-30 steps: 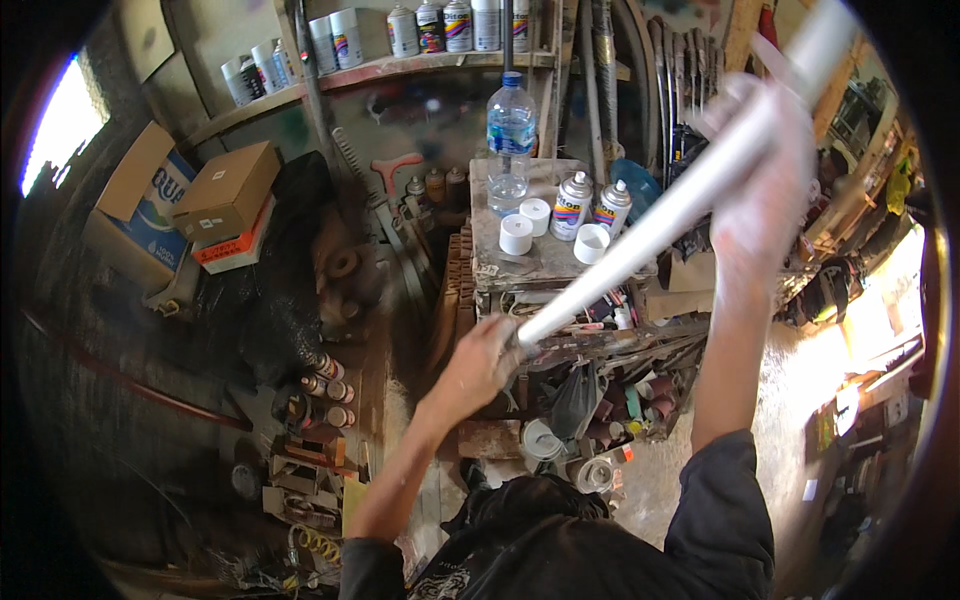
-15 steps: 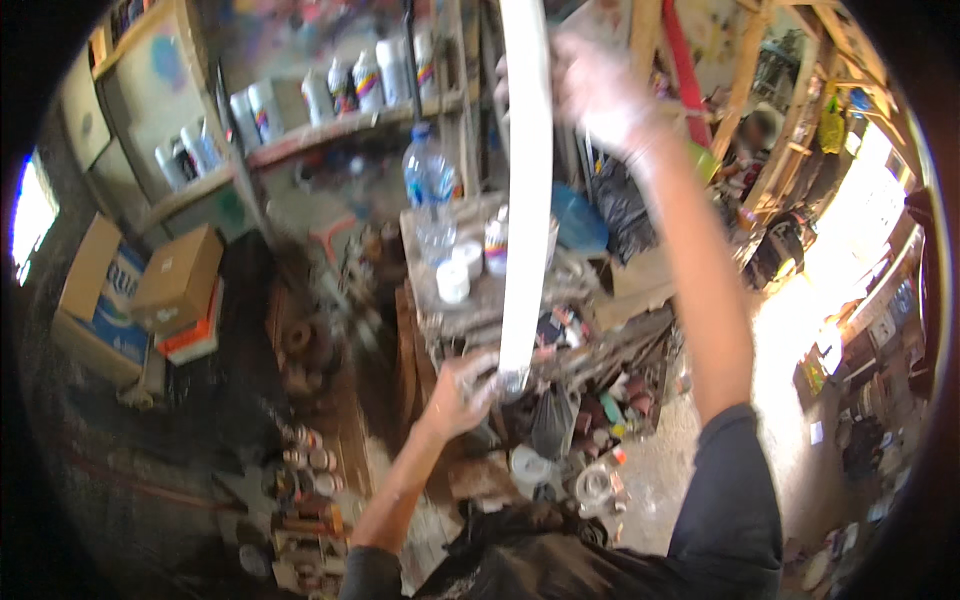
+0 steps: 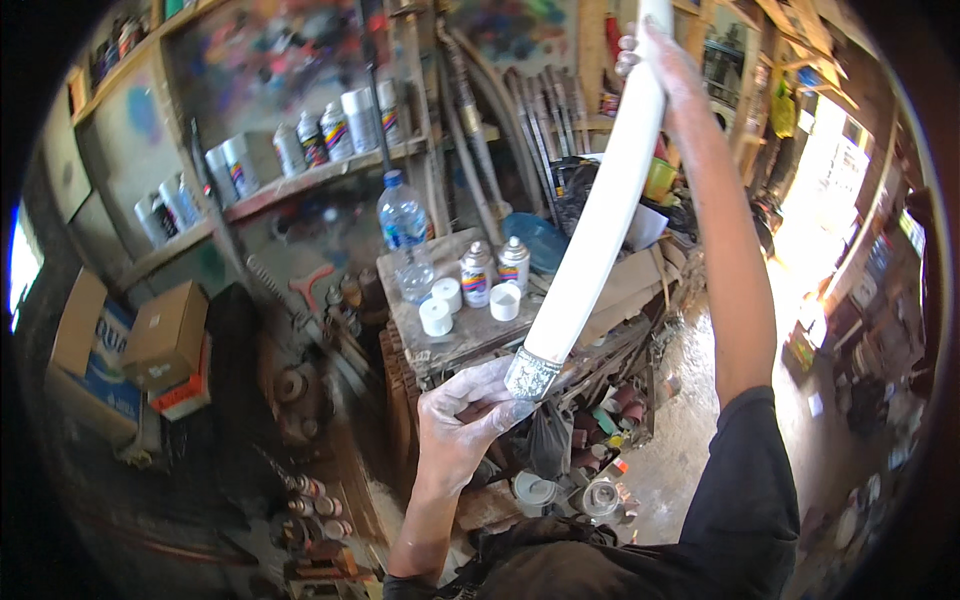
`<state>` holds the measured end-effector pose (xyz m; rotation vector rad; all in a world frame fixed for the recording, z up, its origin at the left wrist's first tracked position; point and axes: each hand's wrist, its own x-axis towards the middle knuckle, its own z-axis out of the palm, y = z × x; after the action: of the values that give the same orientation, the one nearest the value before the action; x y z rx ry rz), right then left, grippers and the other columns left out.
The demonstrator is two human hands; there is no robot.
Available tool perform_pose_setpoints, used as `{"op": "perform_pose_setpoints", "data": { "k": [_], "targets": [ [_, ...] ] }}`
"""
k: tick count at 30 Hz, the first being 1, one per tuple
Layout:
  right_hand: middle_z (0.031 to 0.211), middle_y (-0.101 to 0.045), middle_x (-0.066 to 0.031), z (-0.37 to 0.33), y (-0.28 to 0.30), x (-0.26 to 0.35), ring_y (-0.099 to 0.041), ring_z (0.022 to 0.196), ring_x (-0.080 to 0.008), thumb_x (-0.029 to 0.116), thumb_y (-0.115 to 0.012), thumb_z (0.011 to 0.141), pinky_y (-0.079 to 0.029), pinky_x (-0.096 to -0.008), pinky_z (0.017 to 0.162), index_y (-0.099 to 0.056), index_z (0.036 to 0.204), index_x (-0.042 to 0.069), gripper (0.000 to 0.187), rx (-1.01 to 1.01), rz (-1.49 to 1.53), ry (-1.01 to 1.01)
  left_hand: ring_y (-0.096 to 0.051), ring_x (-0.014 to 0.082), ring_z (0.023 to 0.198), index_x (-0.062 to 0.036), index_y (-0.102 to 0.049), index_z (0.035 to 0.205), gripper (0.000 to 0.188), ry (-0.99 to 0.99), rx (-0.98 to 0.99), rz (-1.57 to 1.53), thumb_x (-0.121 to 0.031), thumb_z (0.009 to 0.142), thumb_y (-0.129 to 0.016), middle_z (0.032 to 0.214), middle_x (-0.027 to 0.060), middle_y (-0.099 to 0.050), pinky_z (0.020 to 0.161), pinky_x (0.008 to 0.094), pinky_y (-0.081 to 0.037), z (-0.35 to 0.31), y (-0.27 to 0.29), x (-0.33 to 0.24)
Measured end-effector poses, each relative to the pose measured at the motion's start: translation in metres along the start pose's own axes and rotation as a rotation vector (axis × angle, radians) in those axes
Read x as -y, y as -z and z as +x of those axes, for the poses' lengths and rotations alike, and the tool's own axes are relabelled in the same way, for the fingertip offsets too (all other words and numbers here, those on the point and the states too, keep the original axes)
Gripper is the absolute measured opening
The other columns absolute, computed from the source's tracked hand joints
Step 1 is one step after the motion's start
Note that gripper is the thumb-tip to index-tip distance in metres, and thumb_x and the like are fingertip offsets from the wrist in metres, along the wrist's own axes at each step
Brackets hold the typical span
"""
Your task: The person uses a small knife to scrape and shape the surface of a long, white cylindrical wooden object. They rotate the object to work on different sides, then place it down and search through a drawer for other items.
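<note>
I hold a long, curved white scabbard-like piece [image 3: 600, 210] upright in front of me. Its lower end has an engraved silver metal cap [image 3: 530, 375]. My left hand [image 3: 465, 425], dusted with white paint, grips that lower end. My right hand [image 3: 655, 60] is raised high and holds the upper part near the top of the view. Behind the piece stands a small worn worktop [image 3: 450, 340] with two spray cans [image 3: 495, 268], white caps [image 3: 437, 315] and a clear plastic water bottle [image 3: 402, 225].
A wall shelf [image 3: 300, 180] carries several spray cans. Cardboard boxes [image 3: 165, 335] stack at the left. Long poles lean by the wall [image 3: 470, 140]. Cans and clutter lie on the floor [image 3: 590, 480] under the worktop. A bright doorway is at the right [image 3: 820, 200].
The white piece has swung from a slant to nearly upright, my right hand rising with it. My view has tilted, so the worktop and shelf sit more to the centre.
</note>
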<state>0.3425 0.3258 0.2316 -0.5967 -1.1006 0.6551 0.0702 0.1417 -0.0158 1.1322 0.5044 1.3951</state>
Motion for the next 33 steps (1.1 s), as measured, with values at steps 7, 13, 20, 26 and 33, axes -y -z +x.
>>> {"op": "perform_pose_setpoints", "data": {
  "k": [7, 13, 20, 26, 33],
  "targets": [
    [0.085, -0.057, -0.0079, -0.002, 0.033, 0.03, -0.055, 0.062, -0.0133, 0.028, -0.054, 0.1, -0.053, -0.0278, 0.057, -0.048, 0.119, 0.001, 0.034, 0.076, 0.072, 0.063, -0.068, 0.0173, 0.096, 0.0091, -0.061, 0.12, 0.048, 0.042, 0.089, -0.001, 0.001, 0.077, -0.079, 0.11, 0.0144, -0.07, 0.086, 0.0308, -0.055, 0.003, -0.023, -0.001],
    [0.075, -0.058, -0.0052, 0.003, 0.039, 0.063, -0.056, 0.055, -0.0152, 0.02, -0.054, 0.098, -0.052, -0.0279, 0.049, -0.054, 0.113, 0.004, 0.022, 0.085, 0.132, 0.159, -0.068, 0.0201, 0.099, 0.0108, -0.06, 0.119, 0.046, 0.084, 0.089, -0.032, -0.002, 0.079, -0.078, 0.111, 0.0165, -0.069, 0.088, 0.033, -0.055, 0.008, -0.032, 0.011],
    [0.077, -0.06, -0.0073, -0.003, 0.04, 0.075, -0.057, 0.054, -0.0147, 0.02, -0.052, 0.099, -0.051, -0.0266, 0.045, -0.054, 0.109, 0.005, 0.018, 0.043, 0.159, 0.23, -0.068, 0.0262, 0.102, 0.0141, -0.056, 0.12, 0.041, 0.08, 0.084, -0.055, -0.001, 0.086, -0.071, 0.112, 0.0208, -0.067, 0.092, 0.0427, -0.057, 0.01, -0.041, 0.014],
    [0.075, -0.06, -0.0079, 0.003, 0.04, 0.078, -0.057, 0.053, -0.0148, 0.021, -0.052, 0.099, -0.051, -0.0272, 0.044, -0.055, 0.106, 0.006, 0.017, 0.008, 0.128, 0.21, -0.067, 0.0273, 0.105, 0.0122, -0.054, 0.125, 0.038, -0.015, 0.043, -0.084, 0.002, 0.09, -0.065, 0.118, 0.0222, -0.064, 0.09, 0.0435, -0.058, 0.013, -0.05, 0.017],
    [0.074, -0.06, -0.0081, 0.011, 0.048, 0.067, -0.057, 0.05, -0.0179, 0.021, -0.053, 0.099, -0.05, -0.0301, 0.043, -0.057, 0.101, 0.006, 0.016, -0.086, 0.117, 0.203, -0.065, 0.0204, 0.105, 0.0086, -0.051, 0.133, 0.044, -0.212, -0.111, 0.182, 0.001, 0.091, -0.064, 0.122, 0.0183, -0.064, 0.09, 0.0327, -0.055, 0.011, -0.07, 0.014]
  ]
}}
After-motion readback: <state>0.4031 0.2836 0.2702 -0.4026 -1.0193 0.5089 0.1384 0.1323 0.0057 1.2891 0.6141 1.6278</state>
